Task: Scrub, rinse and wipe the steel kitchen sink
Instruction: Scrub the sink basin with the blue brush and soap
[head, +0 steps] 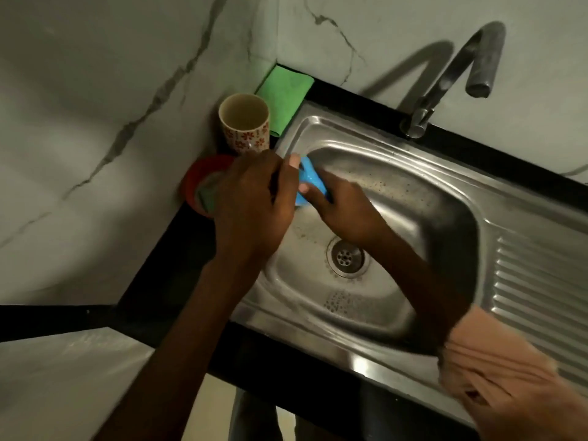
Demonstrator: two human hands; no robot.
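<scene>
Both your left hand (254, 205) and right hand (345, 214) curl fingers around the blue sponge (310, 179) at the sink's (445, 198) far-left rim. Scrubbing looks barely begun; rinsing and wiping remain.

I see dim light on 2 pale marble-veined walls (95, 90) meeting at a corner, a black countertop (165, 265) below them, and a strip of cream floor (216, 409) beneath its edge.
</scene>
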